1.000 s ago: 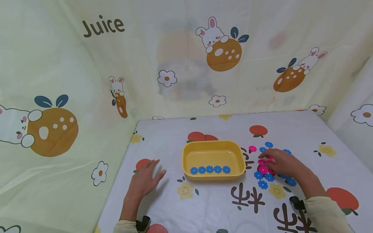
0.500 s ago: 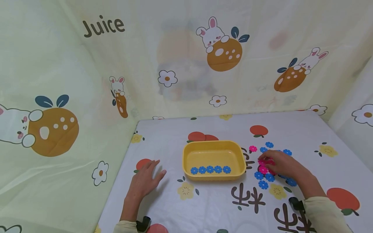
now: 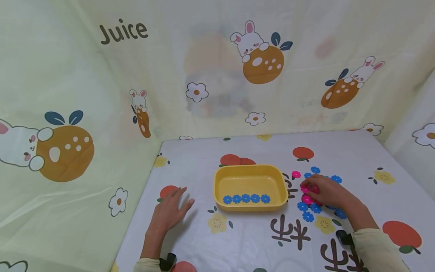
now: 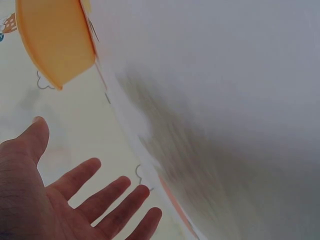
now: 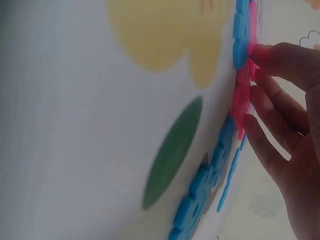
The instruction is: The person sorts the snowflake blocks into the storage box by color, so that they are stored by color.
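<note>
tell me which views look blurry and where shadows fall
Head view: fairly sharp, soft light, faint shadow beside the yellow rectangular plastic tray; left wrist view: dim, with a smeared dark patch, perhaps shadow, on the white cloth; right wrist view: the printed yellow flower and printed green leaf look soft, the blue flower-shaped plastic pieces clearer.

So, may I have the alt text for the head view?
A person's right hand touches pink flower-shaped pieces, with blue ones nearby. A yellow tray with five blue pieces stands between that hand and the open left hand.
</note>
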Tool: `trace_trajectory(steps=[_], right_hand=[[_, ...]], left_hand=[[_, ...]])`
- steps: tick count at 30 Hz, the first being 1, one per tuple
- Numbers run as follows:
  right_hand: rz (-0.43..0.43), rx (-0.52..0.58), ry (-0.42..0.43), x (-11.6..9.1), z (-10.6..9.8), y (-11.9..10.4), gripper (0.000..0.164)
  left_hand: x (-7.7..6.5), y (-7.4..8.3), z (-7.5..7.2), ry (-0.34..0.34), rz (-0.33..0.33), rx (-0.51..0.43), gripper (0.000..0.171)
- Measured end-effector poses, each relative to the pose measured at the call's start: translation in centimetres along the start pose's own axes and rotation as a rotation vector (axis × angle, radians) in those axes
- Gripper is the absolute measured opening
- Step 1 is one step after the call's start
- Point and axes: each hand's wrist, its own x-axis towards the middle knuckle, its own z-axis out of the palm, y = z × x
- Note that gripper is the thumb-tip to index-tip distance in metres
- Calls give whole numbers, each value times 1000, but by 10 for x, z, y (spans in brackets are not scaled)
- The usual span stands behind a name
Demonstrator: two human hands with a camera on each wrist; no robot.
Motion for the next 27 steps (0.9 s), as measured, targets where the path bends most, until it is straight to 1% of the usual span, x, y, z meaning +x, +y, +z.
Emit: trace_trajectory(steps=[5, 13, 18, 21, 24, 27], right_hand=[[7, -3, 3, -1, 0, -1, 50], [20, -6, 7, -4, -3, -2, 53], [-7, -47, 49, -7, -14, -8, 54], [8, -63, 57, -8, -23, -14, 59], [35, -53, 57, -9, -33, -21, 65], [30, -40, 68, -9, -40, -27, 66]], left_hand=[[0, -1, 0, 4, 6, -1, 67], [1, -1, -1, -5, 9, 6, 68], [1, 0, -2, -11, 10, 6, 68], [2, 0, -3, -10, 9, 10, 69], [3, 1, -3, -6, 7, 10, 69], [2, 2, -4, -4, 8, 11, 69]])
